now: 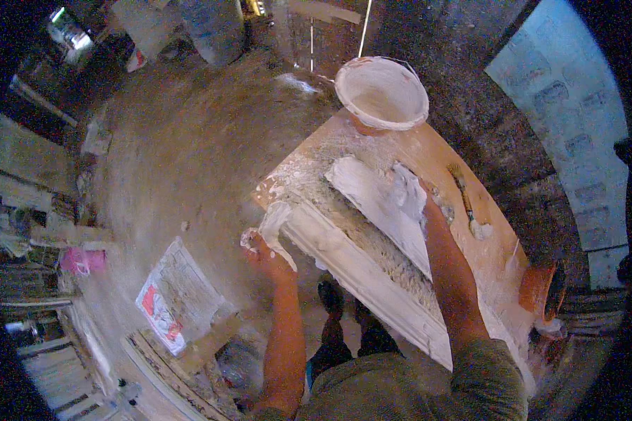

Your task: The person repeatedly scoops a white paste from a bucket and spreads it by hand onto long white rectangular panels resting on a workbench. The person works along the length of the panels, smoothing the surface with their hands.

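Note:
A long, white moulded strip point(358, 259) with lengthwise ridges lies along the near edge of the wooden table point(495, 242). My left hand point(268, 258) is at its far left end, fingers curled around a curved, plaster-coated flat piece point(277, 228). White paste coats those fingertips. Behind the strip runs a rough grey-brown band point(372, 235), and beyond it a broad white plaster-covered piece point(372, 193). Over this piece's right part rests my right hand point(409, 191), thickly smeared with white; its fingers cannot be told apart from the plaster.
A plaster-crusted bucket point(383, 95) stands at the table's far corner. A brush point(462, 191) lies right of my right hand; an orange pot point(537, 289) sits at the right edge. On the floor to the left is a printed sack point(179, 295). Blue sheeting point(562, 119) hangs far right.

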The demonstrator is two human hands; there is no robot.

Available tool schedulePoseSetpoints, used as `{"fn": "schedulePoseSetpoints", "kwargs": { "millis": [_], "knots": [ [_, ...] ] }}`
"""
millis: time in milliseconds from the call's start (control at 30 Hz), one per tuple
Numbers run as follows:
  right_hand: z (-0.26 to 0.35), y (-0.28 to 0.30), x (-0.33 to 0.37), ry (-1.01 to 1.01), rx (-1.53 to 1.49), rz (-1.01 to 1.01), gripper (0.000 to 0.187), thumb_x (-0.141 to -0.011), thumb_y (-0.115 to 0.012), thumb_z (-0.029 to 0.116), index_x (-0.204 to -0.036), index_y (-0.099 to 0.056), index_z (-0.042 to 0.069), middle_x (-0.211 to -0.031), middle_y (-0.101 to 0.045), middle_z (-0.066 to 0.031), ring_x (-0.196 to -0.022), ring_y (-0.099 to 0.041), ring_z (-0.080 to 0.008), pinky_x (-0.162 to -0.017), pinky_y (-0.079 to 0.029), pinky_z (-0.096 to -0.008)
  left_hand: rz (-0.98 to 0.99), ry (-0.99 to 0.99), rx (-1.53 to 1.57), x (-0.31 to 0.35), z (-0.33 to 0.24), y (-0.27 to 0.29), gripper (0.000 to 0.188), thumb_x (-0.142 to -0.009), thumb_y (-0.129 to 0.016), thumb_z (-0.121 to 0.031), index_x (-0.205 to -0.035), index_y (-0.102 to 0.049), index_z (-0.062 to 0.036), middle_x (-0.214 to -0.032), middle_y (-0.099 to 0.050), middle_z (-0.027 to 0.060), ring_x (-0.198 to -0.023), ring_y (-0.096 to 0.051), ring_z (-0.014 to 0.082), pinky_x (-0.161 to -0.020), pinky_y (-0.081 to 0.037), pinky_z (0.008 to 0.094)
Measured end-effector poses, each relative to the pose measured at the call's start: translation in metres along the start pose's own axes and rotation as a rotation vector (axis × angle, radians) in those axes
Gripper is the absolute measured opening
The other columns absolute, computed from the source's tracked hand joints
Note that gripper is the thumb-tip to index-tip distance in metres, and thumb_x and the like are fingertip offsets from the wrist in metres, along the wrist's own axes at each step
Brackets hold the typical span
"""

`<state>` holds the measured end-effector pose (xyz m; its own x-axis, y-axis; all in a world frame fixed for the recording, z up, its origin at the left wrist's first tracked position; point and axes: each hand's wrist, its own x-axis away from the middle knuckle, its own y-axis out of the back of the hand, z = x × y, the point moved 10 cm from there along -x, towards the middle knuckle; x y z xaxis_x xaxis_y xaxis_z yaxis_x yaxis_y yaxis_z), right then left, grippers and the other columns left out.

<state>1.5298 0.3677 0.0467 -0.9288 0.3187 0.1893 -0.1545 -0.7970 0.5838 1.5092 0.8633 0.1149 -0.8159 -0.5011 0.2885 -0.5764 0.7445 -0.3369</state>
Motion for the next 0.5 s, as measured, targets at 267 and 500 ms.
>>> {"fn": "schedulePoseSetpoints", "kwargs": {
  "millis": [267, 500],
  "knots": [
    [0.078, -0.149, 0.051, 0.012, -0.225, -0.003, 0.047, -0.09, -0.064, 0.006, -0.134, -0.049, 0.002, -0.122, -0.063, -0.0177, -0.114, -0.059, -0.0275, -0.099, -0.049, -0.0393, -0.018, -0.066, 0.031, 0.001, -0.003, -0.011, 0.043, -0.105, -0.061, -0.029, -0.136, -0.049, -0.0023, -0.13, -0.058, 0.0132, -0.117, -0.057, 0.0239, -0.103, -0.046, 0.0403],
    [0.149, -0.24, 0.064, -0.044, -0.109, -0.057, 0.042, -0.088, -0.065, 0.003, -0.128, -0.055, 0.005, -0.116, -0.066, -0.0127, -0.108, -0.061, -0.0218, -0.095, -0.051, -0.036, 0.043, -0.167, -0.077, -0.013, 0.007, -0.028, 0.038, -0.105, -0.059, -0.025, -0.133, -0.049, -0.0014, -0.127, -0.058, 0.0135, -0.114, -0.057, 0.0245, -0.101, -0.046, 0.0395]
  ]
}}
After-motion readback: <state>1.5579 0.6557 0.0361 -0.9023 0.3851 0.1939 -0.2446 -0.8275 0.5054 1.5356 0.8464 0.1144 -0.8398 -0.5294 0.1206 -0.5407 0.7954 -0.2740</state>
